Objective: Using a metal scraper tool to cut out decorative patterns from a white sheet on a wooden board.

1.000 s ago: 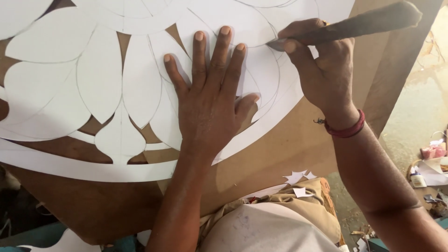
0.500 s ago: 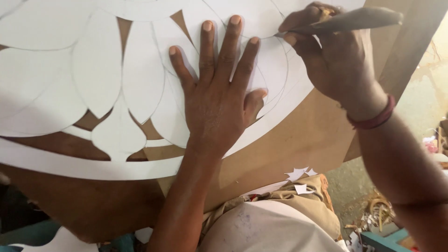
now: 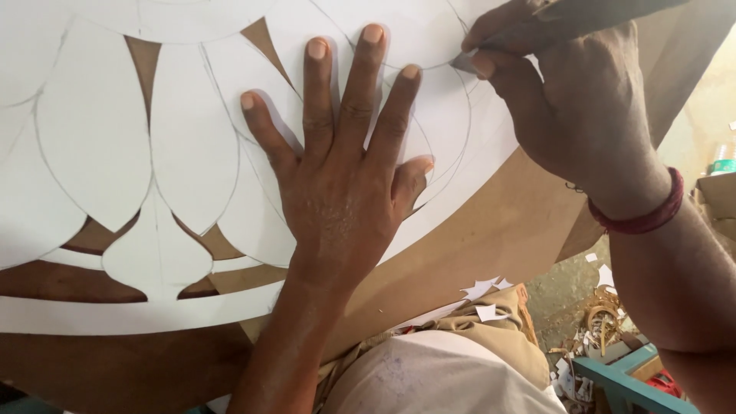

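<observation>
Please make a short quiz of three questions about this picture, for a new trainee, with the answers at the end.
1. True or false: the left hand lies flat, fingers spread, on the white paper pattern.
2. What does the right hand hold? A) a grey blade tool B) a paint brush C) a ruler
3. Fill in: the paper lies on a brown ____.

Key:
1. True.
2. A: the blade tool has its tip at a curved pencil line on the paper.
3. Board; it shows through the cut-out gaps.
</observation>
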